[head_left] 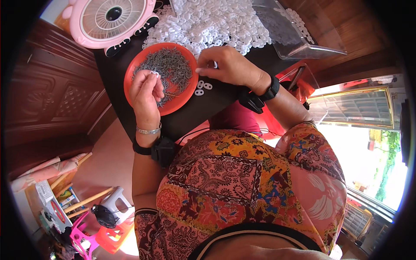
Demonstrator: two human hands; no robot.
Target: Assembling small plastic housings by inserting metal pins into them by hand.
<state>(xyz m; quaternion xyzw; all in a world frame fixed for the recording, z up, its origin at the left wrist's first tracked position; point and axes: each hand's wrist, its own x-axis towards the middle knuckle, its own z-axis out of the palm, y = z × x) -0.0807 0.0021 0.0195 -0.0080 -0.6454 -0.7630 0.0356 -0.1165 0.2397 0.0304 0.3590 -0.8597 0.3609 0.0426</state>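
Note:
Over the left side of a round red-orange basin [190, 97], my left hand [147, 93] is closed, pinching a small white plastic piece [154, 73] at its fingertips. Many small grey screws or plugs [173, 65] fill the basin; their exact kind is too small to tell. My right hand [229, 65] is at the basin's right rim, thumb and forefinger together. A white piece [215, 64] shows within its curled fingers; whether the fingertips pinch anything is unclear. Just below this hand, three white oval two-hole pieces [200, 83] lie on the dark table [208, 106].
A large heap of white two-hole pieces [212, 26] covers the table's far side. To its right lies a clear plastic bin [299, 50] with more pieces. A pink fan [113, 17] stands far left. Stools [115, 206] and household items sit on the floor, lower left.

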